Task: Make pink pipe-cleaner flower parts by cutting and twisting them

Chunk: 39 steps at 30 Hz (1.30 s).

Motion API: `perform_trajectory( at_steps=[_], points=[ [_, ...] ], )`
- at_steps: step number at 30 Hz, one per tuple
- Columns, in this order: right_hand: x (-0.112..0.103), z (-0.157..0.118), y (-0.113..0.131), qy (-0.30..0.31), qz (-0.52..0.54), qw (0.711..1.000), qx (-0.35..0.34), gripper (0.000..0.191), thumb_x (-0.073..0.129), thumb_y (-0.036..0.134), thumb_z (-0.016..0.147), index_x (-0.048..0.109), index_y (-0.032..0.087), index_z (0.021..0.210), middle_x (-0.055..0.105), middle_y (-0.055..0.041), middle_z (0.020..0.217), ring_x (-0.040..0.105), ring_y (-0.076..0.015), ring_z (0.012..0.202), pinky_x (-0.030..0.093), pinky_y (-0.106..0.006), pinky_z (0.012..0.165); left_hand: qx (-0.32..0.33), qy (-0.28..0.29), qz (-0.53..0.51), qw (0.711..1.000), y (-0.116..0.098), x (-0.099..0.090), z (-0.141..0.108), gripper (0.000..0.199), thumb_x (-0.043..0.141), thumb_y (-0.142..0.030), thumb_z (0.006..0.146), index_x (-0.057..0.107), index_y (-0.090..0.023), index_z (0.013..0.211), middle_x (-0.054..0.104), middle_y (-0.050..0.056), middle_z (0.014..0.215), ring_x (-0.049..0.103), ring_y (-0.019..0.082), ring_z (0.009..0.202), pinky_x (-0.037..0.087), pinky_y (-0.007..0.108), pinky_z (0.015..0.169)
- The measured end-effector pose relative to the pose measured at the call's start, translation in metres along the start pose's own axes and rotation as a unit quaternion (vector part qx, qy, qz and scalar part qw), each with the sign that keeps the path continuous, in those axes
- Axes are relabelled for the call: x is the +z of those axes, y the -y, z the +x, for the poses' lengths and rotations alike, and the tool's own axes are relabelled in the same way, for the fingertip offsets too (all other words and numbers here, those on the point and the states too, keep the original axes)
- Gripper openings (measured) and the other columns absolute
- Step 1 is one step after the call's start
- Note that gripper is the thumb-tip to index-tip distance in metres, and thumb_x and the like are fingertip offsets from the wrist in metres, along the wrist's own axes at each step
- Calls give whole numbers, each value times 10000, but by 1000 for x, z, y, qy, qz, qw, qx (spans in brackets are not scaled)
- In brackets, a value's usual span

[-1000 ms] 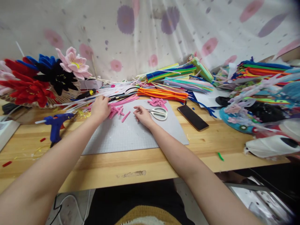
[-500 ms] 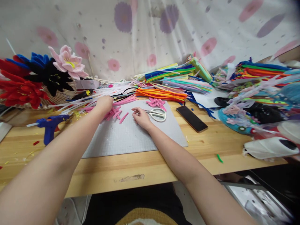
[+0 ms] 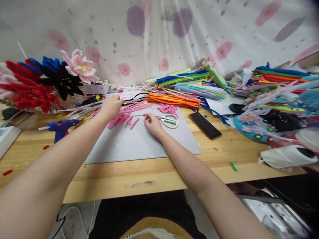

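Note:
My left hand (image 3: 111,107) reaches over the loose pipe cleaners at the back left of the grey cutting mat (image 3: 139,146). Its fingertips point away and are mostly hidden, so I cannot see a grip. Below it lies a heap of cut pink pipe-cleaner pieces (image 3: 121,119), with one single pink piece (image 3: 134,123) apart on the mat. My right hand (image 3: 153,125) rests on the mat with fingers loosely bent and apart, over the blades of the white-handled scissors (image 3: 170,121). Behind the scissors sits a second pink pile (image 3: 168,109).
A blue glue gun (image 3: 59,128) lies left of the mat, below fuzzy flowers (image 3: 57,83). To the right are a phone (image 3: 204,125) and a white thread cone (image 3: 286,156). Bundled orange pipe cleaners (image 3: 174,100) and other colours line the back.
The view has shifted slightly, so the table's left side shows more. My left hand has moved a little over the pipe cleaners, uncovering more of the pink heap. My right hand stays by the scissors.

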State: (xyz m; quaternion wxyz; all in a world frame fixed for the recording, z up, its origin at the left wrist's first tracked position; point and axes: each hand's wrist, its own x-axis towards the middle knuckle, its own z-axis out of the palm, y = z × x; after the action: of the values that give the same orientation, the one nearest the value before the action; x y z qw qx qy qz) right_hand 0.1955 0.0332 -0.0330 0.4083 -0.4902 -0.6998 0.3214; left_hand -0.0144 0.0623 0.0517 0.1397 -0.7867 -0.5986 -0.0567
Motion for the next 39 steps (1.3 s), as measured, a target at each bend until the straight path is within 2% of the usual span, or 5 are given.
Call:
perform_trajectory(
  at_steps=[11,17,20,26,39],
  points=[
    [-11,-8,14,-168,-18,985,-40,537,548,298,766,385,224,1273,552,-45,966,522,-145,742,414,-273,699,-28,-188,-110,976,1,-45,1,354,355,-226,866,630,-283,1081,593,96,1093,473,277,1124,360,457,938],
    [-25,-4,22,-182,-65,978,-73,211,492,371,826,604,206,895,546,-53,815,491,-178,782,386,-289,743,16,-193,-283,939,-37,-51,-21,264,453,-272,841,659,-225,999,625,84,1020,555,238,1023,412,384,872],
    [-30,1,26,-154,24,985,-68,253,477,381,832,587,192,705,518,-25,706,473,-147,710,378,-260,684,-71,-215,-514,827,-66,-40,-29,159,560,-304,790,653,-190,850,646,51,843,587,197,919,427,338,870],
    [-29,-2,35,65,172,983,10,272,554,421,746,630,162,710,459,33,575,408,-86,559,313,-214,538,-260,-152,-862,407,-102,-6,-33,112,504,-226,843,514,-176,742,620,11,731,638,121,770,461,337,854],
    [-7,-15,31,249,38,967,-38,359,527,457,767,523,149,582,452,40,523,371,-67,507,274,-208,505,-316,-152,-889,293,-97,16,-51,197,337,-239,914,471,-181,781,658,43,763,668,150,808,472,399,882]
  ],
)
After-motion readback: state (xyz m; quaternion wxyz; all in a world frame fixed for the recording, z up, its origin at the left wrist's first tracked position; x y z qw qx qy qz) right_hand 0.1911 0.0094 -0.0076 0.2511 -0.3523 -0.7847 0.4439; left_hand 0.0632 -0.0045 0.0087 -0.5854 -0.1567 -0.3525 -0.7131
